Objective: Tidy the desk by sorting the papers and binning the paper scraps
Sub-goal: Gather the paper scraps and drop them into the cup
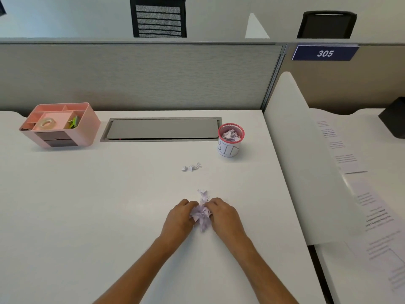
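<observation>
A heap of crumpled pale-lilac paper scraps lies on the white desk, pressed between my two hands. My left hand cups the heap from the left and my right hand from the right, fingers curled onto it. Some scraps poke out beyond my fingertips. A few small scraps lie loose farther back. The bin, a small pink mesh cup with a white label reading BIN, stands at the back right with scraps in it. Printed papers lie on the neighbouring desk to the right.
A pink desk organiser with tape sits at the back left. A grey cable flap is set into the desk by the partition. A white divider panel bounds the right edge. A black box stands far right.
</observation>
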Demonstrator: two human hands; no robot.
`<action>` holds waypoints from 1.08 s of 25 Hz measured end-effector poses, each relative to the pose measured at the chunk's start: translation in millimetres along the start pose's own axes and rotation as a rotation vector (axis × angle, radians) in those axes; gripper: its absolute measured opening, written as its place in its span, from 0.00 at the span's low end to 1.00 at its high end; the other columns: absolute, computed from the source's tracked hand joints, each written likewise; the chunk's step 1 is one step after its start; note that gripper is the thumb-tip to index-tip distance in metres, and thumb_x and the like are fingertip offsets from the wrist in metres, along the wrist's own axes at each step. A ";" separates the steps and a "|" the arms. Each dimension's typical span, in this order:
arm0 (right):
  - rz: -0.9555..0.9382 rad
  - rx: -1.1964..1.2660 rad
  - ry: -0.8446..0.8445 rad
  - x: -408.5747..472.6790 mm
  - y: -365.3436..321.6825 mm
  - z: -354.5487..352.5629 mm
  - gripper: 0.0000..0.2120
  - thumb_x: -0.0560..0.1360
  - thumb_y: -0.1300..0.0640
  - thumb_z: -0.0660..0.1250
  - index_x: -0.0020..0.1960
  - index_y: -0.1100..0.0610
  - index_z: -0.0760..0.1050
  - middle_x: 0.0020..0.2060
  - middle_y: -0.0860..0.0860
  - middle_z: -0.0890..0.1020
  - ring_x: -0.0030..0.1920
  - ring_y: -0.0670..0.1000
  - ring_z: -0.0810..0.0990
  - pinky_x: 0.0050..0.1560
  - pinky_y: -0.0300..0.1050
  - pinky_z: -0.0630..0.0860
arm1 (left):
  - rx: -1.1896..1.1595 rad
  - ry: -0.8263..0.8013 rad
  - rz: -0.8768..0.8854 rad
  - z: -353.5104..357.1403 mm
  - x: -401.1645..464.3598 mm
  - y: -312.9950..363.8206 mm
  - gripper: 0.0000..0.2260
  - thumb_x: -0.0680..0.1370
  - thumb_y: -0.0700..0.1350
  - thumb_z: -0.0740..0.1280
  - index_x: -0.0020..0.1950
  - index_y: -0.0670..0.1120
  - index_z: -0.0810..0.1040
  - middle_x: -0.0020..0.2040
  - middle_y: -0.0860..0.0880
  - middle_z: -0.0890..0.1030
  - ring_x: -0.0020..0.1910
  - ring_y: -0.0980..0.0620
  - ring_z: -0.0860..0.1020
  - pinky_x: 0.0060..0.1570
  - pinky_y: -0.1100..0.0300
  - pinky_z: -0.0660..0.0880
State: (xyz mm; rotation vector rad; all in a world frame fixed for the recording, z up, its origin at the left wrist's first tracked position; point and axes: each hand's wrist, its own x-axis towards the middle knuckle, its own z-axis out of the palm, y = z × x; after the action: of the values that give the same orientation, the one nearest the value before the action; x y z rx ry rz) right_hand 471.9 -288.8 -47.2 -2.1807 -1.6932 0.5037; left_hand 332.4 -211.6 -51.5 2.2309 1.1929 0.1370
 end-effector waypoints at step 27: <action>0.127 0.239 0.349 184.6 68.8 -126.8 0.16 0.76 0.67 0.62 0.61 0.59 0.78 0.63 0.56 0.79 0.63 0.57 0.76 0.61 0.44 0.70 | -0.279 0.157 -0.044 2.2 -2.9 9.4 0.08 0.72 0.34 0.71 0.45 0.45 0.85 0.40 0.57 0.79 0.35 0.61 0.76 0.36 0.72 0.69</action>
State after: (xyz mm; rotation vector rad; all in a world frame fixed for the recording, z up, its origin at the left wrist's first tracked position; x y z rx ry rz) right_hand 632.5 -131.6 19.1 -2.0661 -1.2518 0.3141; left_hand 338.3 -218.8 -47.6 1.9773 1.2211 0.4405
